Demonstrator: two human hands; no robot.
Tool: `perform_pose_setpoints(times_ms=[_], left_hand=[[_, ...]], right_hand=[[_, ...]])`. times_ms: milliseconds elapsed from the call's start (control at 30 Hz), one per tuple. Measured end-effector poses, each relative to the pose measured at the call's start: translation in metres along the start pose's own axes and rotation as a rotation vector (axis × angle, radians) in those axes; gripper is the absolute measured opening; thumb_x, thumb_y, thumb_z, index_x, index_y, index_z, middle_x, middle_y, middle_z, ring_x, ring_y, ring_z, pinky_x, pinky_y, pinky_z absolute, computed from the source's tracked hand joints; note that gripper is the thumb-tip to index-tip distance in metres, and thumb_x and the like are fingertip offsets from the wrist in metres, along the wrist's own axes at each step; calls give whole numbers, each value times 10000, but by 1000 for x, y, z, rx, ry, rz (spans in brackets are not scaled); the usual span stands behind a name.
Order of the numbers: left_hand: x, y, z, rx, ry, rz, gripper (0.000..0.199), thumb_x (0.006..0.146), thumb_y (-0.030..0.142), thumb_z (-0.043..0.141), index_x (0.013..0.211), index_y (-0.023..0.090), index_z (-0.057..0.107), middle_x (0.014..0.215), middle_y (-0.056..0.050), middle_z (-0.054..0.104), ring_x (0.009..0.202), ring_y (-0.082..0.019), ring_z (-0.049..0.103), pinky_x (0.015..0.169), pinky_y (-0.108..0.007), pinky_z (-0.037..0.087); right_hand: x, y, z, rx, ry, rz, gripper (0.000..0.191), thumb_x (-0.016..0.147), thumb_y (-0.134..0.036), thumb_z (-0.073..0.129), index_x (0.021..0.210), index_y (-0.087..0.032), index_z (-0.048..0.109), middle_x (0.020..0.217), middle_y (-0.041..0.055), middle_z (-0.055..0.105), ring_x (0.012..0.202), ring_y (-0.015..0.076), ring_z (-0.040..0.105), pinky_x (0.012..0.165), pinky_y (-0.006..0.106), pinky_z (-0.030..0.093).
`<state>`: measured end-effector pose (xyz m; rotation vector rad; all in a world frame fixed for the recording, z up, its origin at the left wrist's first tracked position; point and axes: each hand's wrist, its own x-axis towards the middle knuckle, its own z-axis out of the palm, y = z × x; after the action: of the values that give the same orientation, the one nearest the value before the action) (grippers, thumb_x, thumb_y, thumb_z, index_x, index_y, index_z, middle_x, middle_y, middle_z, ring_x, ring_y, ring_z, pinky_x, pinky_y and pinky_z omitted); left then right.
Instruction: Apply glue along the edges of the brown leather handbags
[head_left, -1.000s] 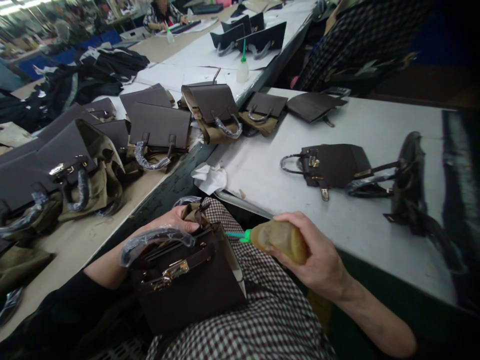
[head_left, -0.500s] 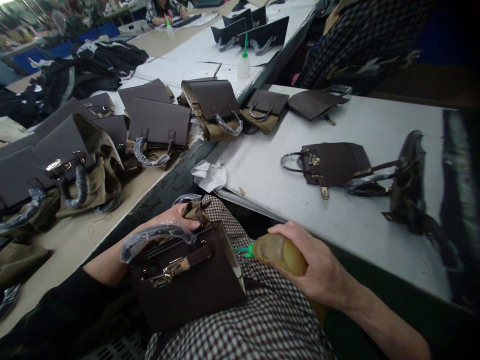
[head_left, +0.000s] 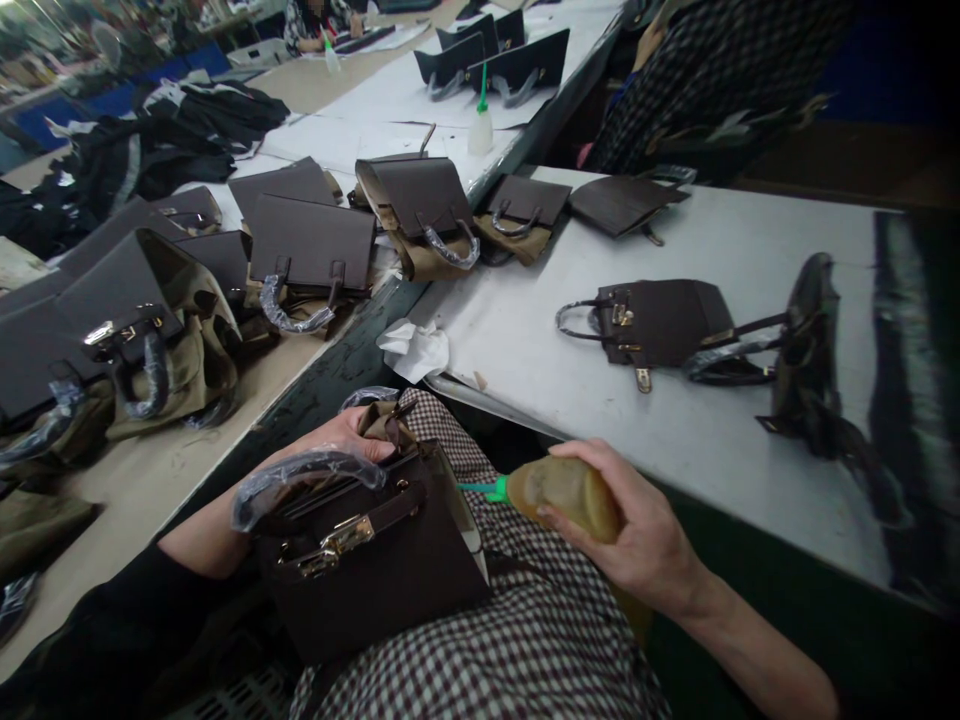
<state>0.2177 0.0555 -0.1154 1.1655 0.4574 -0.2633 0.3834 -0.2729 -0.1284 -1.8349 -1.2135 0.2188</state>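
On my lap lies a dark brown handbag (head_left: 375, 590) with a gold clasp and a plastic-wrapped handle (head_left: 307, 478). My left hand (head_left: 358, 437) is closed on the bag's upper back part, its thumb over the olive lining. In my right hand (head_left: 637, 520) is a squeeze bottle (head_left: 566, 495) of yellowish liquid, tilted sideways. Its green nozzle (head_left: 480, 488) points left at the open side edge of the bag, where a pale inner layer shows. Whether the tip touches that edge I cannot tell.
Several unfinished brown bags (head_left: 311, 240) cover the left bench. More bags, one with a gold clasp (head_left: 660, 320), lie on the white table (head_left: 510, 350) at right. Crumpled white paper (head_left: 416, 350) sits at its corner. Another green-tipped bottle (head_left: 481, 130) stands farther back. Co-workers sit beyond.
The nozzle has shifted slightly left and up along the bag's side edge, and the bottle has turned a little in my right hand. My left hand keeps its hold.
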Motion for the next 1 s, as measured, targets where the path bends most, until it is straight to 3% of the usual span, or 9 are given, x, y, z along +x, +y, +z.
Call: perform_pose_setpoints(times_ms=[67, 167, 367, 567, 733, 800, 900, 1000], left_hand=[[1, -2, -1, -7, -45, 11, 411, 731, 198, 921, 1108, 134, 769, 961, -76, 815, 889, -197, 755, 801, -257, 599], [1, -3, -3, 6, -82, 22, 402, 752, 222, 912, 1115, 135, 762, 989, -71, 813, 892, -180, 747, 821, -244, 585], [-2, -4, -5, 24, -54, 6, 435, 736, 238, 921, 1118, 126, 746, 1017, -79, 799, 907, -187, 727, 822, -257, 567], [-7, 3, 5, 99, -51, 1, 382, 733, 252, 921, 1052, 137, 745, 929, -35, 764, 851, -162, 686, 802, -239, 544], [-28, 29, 19, 228, -46, 5, 321, 750, 249, 904, 983, 156, 704, 869, 16, 712, 749, -109, 619, 690, -190, 503], [-40, 42, 24, 336, -57, 51, 295, 781, 250, 878, 980, 159, 680, 868, 16, 697, 760, -117, 614, 700, -200, 510], [-55, 51, 28, 509, -38, 101, 276, 808, 271, 855, 952, 148, 655, 865, 12, 658, 778, -123, 592, 707, -207, 502], [-63, 41, 30, 589, -19, 67, 284, 830, 312, 836, 939, 130, 647, 898, -6, 642, 816, -136, 577, 736, -226, 495]], right_hand=[[1, 1, 3, 6, 27, -6, 433, 963, -352, 723, 1328, -235, 522, 1179, 77, 632, 1058, 241, 653, 953, 338, 556], [1, 1, 4, 17, -32, -30, 445, 968, -356, 721, 1341, -241, 508, 1199, 82, 634, 1093, 252, 648, 970, 352, 556], [-4, 0, 0, 38, -220, 3, 399, 1004, -393, 672, 1333, -260, 490, 1177, 89, 635, 1067, 268, 668, 880, 381, 586], [-5, -4, -1, 65, -274, 77, 347, 1002, -424, 663, 1280, -276, 517, 1150, 61, 650, 1009, 247, 679, 831, 374, 578], [3, -2, -10, 124, -270, 322, 316, 929, -393, 703, 1193, -259, 593, 1100, 36, 698, 987, 259, 684, 856, 396, 572], [5, 3, -15, 226, -260, 479, 343, 925, -461, 698, 1185, -256, 608, 1011, 21, 708, 853, 236, 679, 713, 354, 583], [3, 13, -20, 396, -176, 657, 440, 919, -591, 688, 1189, -253, 608, 874, -6, 676, 615, 173, 580, 462, 273, 482], [-2, 22, -20, 421, -25, 694, 493, 896, -614, 713, 1197, -241, 599, 825, -19, 651, 542, 146, 531, 450, 266, 477]])
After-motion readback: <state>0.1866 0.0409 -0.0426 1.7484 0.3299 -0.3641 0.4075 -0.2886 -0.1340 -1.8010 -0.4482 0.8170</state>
